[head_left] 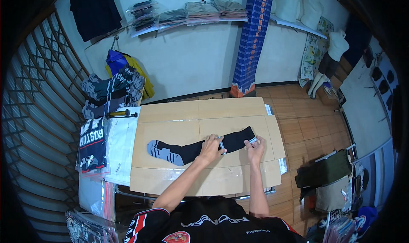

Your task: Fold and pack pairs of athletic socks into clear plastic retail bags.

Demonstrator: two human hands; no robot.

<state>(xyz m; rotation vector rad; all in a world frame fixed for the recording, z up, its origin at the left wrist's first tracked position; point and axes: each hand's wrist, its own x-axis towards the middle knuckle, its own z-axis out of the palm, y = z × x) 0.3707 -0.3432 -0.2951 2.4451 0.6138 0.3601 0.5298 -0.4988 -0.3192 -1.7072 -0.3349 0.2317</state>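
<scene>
Sock, black and grey, lies lengthwise across our cardboard sheet, toe to the left and cuff to the right; our left hand curls over its leg beside a pale strip, though whether it grips or only presses we cannot tell; our right hand has its fingers narrowed on a second pale strip at the cuff; we judge it best to press the leg lightly and evenly, keeping the knit flat and both strips straight; counting down in size, we see one sheet, one laid-out sock, two hands, two strips.
</scene>
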